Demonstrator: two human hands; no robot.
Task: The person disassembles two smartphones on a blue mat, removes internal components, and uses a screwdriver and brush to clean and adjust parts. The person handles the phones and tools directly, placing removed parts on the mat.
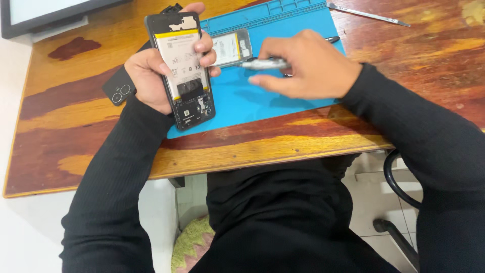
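Observation:
My left hand grips an opened black smartphone with its back cover off, showing a white battery with a yellow edge and the lower circuit board. It is held tilted above the left edge of a blue work mat. My right hand hovers over the mat and holds a slim silver tool that points left toward the phone. Another loose battery lies on the mat behind the phone. A black back cover with round camera rings lies on the table under my left wrist.
The mat lies on a streaked wooden table. Metal tweezers rest at the far right. A dark-framed monitor stands at the far left corner. A chair base is below the table on the right.

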